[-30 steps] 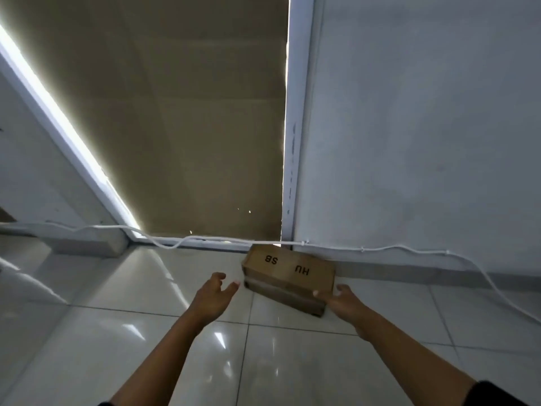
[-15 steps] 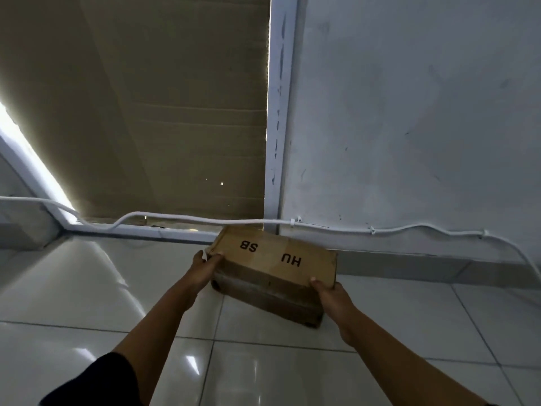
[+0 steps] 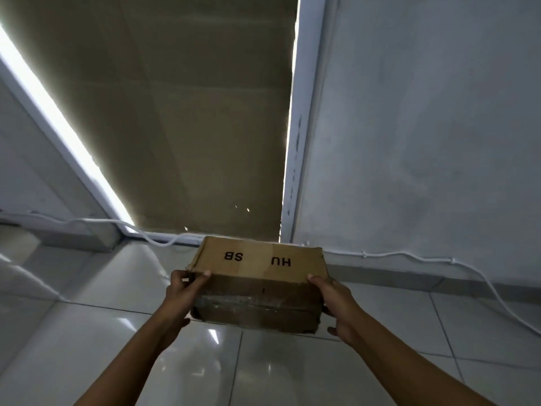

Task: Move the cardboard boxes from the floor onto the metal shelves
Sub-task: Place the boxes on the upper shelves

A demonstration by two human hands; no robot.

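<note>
A brown cardboard box (image 3: 257,276) with "HU" and "SB" printed upside down on its top is held off the white tiled floor, in front of the wall. My left hand (image 3: 183,291) grips its left end, thumb on the top edge. My right hand (image 3: 336,300) grips its right end, fingers wrapped underneath. The box's near side is darker and taped. No metal shelves are in view.
A large cardboard sheet (image 3: 187,112) fills a white-framed opening (image 3: 301,121) straight ahead. The grey wall (image 3: 424,127) stands to the right. A white cable (image 3: 409,254) runs along the wall's base and drops onto the glossy floor (image 3: 263,370) at the right.
My left hand reached the box and closed on its left end. Both hands have lifted the box off the floor and brought it closer to me.
</note>
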